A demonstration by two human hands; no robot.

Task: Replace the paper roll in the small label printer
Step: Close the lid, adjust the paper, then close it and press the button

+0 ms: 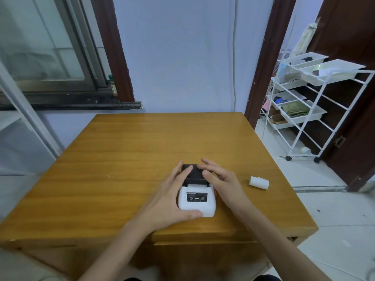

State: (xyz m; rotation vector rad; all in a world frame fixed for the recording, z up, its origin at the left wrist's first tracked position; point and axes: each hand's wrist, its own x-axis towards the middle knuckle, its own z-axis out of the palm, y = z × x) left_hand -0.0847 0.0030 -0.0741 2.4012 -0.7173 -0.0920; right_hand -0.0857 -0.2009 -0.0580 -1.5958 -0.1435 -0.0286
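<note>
Window: upper left, behind the tabletop, with a dark sill.
Tabletop: wooden, set against a pale blue wall.
Left hand: grasps the left side of the label printer; thumb curled round the near front corner, fingers reaching up onto the dark lid.
Label printer: small white body, near the front centre of the tabletop; black panel with a power symbol on its top face.
Lid: dark, at the far end of the printer, tilted up; a strip of white paper shows in the gap below it.
Right hand: fingers relaxed, slightly bent, resting on the lid's right side; grasps nothing.
Paper roll: white, lying on its side on the tabletop, to the right of the printer and apart from both hands.
Trolley: white wire frame on castors, on the floor at right, holding trays.
</note>
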